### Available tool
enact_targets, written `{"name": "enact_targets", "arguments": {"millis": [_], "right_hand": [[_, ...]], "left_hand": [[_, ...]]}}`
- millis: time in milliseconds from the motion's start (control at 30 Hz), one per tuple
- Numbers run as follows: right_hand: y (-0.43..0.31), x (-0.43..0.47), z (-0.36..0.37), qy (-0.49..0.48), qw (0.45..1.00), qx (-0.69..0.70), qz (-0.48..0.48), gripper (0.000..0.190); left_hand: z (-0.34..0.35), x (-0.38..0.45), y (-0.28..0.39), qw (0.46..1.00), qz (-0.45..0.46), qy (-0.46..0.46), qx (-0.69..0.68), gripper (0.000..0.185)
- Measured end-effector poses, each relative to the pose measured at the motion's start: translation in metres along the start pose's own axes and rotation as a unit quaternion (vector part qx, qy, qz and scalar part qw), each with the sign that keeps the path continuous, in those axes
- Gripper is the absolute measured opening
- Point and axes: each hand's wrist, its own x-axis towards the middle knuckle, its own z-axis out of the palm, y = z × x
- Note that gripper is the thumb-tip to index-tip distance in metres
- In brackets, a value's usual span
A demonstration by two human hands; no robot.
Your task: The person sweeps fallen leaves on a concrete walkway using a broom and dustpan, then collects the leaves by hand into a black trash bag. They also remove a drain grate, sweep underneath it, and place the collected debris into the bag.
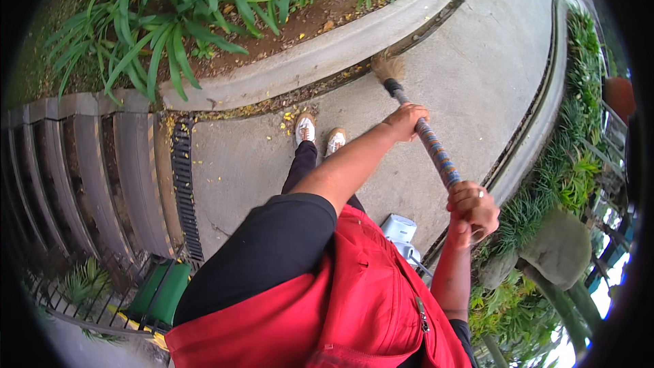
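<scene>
A broom is held in both hands, slanting from the lower right up to the curb. Its straw bristles rest at the narrow gutter, where dry leaves and yellow petals lie. My left hand grips the lower handle, just above the black binding. Between the hands, the broom handle is wrapped in bands of blue, grey and orange. My right hand, with a ring on one finger, closes around the upper end; that end is mostly hidden.
A concrete curb borders a planted bed with strap-leaved plants. Dark steps and a drain grate lie left, with a green bin below. A pale grey plastic object shows beside my vest. Boulders stand right.
</scene>
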Motion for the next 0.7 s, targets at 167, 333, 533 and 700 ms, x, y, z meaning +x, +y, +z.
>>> {"name": "enact_targets", "arguments": {"millis": [167, 333, 533, 700], "right_hand": [[0.013, 0.001, 0.011, 0.031, 0.989, 0.126, 0.073, 0.040], [0.019, 0.001, 0.023, 0.030, 0.972, 0.213, 0.094, 0.029], [0.005, 0.008, 0.014, 0.021, 0.958, 0.277, 0.067, 0.025], [-0.060, 0.036, -0.012, -0.092, 0.957, 0.265, -0.065, 0.027]], "left_hand": [[-0.047, -0.082, -0.014, 0.995, -0.083, -0.025, 0.043, 0.028], [-0.083, -0.126, 0.002, 0.988, -0.127, -0.001, 0.087, 0.021], [-0.089, -0.141, 0.032, 0.983, -0.151, 0.025, 0.101, 0.029], [-0.061, -0.131, 0.099, 0.979, -0.046, 0.178, 0.086, 0.027]]}}
